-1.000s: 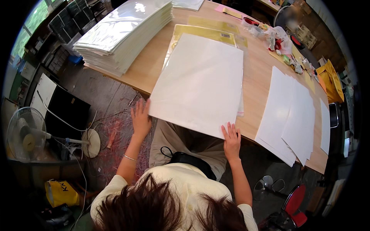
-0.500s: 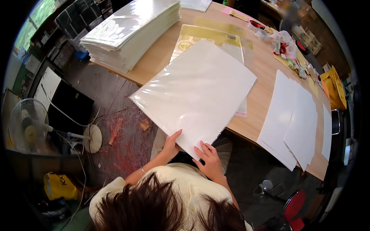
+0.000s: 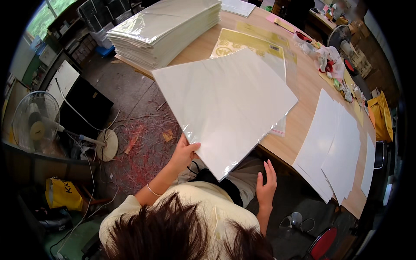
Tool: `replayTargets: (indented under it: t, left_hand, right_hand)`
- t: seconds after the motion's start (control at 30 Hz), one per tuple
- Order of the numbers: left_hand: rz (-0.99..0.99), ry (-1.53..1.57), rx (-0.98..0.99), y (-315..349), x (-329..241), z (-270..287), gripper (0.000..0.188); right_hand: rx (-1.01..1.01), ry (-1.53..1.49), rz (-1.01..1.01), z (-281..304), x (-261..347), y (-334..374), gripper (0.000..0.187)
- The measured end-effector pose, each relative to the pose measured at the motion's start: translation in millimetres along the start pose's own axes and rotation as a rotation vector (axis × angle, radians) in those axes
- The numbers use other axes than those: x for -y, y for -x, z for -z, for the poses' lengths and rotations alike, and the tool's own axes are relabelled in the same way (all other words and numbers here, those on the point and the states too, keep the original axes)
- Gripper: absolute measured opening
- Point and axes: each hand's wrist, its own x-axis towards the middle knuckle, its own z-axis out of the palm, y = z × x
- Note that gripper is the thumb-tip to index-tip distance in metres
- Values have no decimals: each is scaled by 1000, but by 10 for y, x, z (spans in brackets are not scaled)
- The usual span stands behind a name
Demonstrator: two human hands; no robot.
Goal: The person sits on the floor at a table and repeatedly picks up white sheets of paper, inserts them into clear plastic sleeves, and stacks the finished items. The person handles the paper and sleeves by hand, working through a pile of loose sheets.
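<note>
A large white sheet in a clear plastic sleeve (image 3: 225,112) slants over the table's near edge, its close corner hanging above my lap. My left hand (image 3: 185,151) grips its left edge, thumb on top and fingers underneath. Off the sleeve's lower right side, my right hand (image 3: 266,186) is raised with nothing in it, fingers stretched upward. Beneath the far part of the sleeve lie clear plastic bags with a yellow printed panel (image 3: 255,42), partly covered.
A tall stack of glossy sleeved sheets (image 3: 173,21) stands at the table's far left. Loose white sheets (image 3: 318,147) overlap at the right, some jutting past the edge. Tape rolls and crumpled plastic (image 3: 327,58) lie at the back right. A standing fan (image 3: 37,121) is on the left.
My right hand has let go of the near corner and moved right, away from the sleeve. My left hand has shifted up along the left edge, and the sleeve has turned slightly.
</note>
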Motion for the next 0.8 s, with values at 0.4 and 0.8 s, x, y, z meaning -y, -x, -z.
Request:
replayTargets:
  t: [0.4,0.8]
  left_hand:
    - [-12,121,11,98,-28,184,58]
    - [-176,197,56,208,-443,400,53]
  right_hand:
    - [52,-12,-87,-44,-191,-33,35]
    - [90,-35,-187,-137,-470,27,34]
